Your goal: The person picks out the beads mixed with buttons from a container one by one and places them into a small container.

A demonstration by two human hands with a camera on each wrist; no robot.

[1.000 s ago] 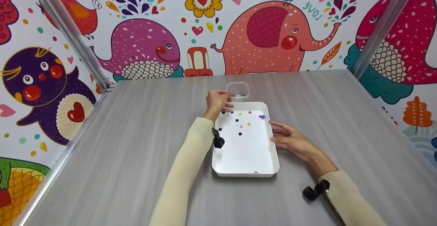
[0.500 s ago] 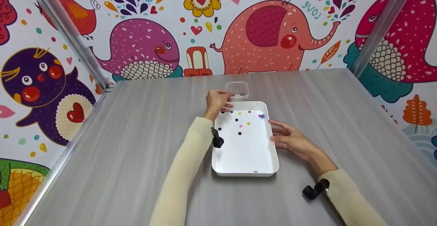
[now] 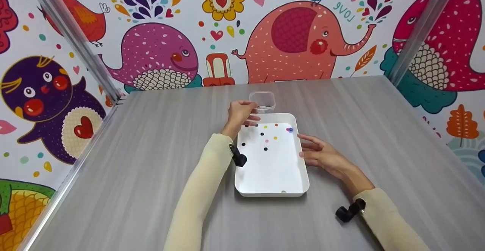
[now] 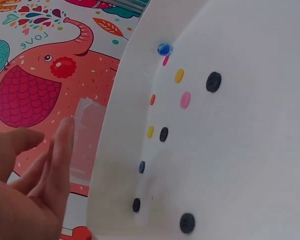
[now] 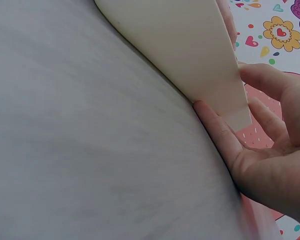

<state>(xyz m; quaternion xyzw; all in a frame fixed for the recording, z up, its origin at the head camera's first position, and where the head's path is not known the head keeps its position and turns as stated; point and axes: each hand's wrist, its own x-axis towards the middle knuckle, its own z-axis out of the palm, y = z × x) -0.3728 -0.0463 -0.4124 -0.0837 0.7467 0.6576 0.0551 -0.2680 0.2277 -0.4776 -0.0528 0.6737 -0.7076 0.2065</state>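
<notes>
1. Left hand: at tray's far-left corner, fingers loosely curled, tips by the small clear plastic box; can't tell if it pinches anything.
2. Right hand: fingers straight, relaxed, flat vs. tray's right wall; holds nothing.
3. Tray: white, smooth, rectangular w/ rounded corners, mid surface, which is grey w/ wood grain.
4. Beads: tiny round discs, black, yellow, pink, orange, scattered in tray's far half; one glossy blue bead nr far-right wall.
5. Clear box: squarish, rounded rim, just beyond tray's far edge.

Contents of the clear container behind the left hand, too small to tell.
</notes>
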